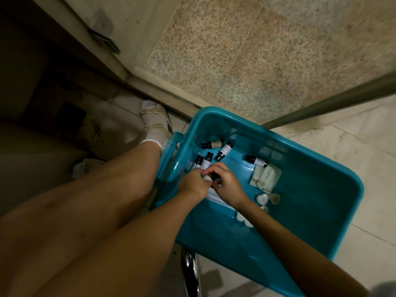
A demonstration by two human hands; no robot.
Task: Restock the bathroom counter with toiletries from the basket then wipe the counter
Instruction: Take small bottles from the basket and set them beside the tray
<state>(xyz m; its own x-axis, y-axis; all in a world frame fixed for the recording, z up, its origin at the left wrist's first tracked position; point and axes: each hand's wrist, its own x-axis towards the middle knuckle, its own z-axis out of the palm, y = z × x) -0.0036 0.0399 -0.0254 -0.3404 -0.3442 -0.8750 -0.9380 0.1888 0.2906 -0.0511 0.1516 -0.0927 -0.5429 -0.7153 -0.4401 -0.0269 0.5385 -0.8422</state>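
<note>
Right forearm [289, 243] across basket [321, 221], left hand [192, 184], right hand [226, 182] pinching bottle [212, 175]

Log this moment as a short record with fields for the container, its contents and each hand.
container: teal basket, open top
loose bottles: several, black-capped, lying at the far end
cloth bundle: pale, string-tied, lying to the right of the bottles
left hand: in the basket, grip on held bottle
right hand: fingers curled over the same held bottle
</note>
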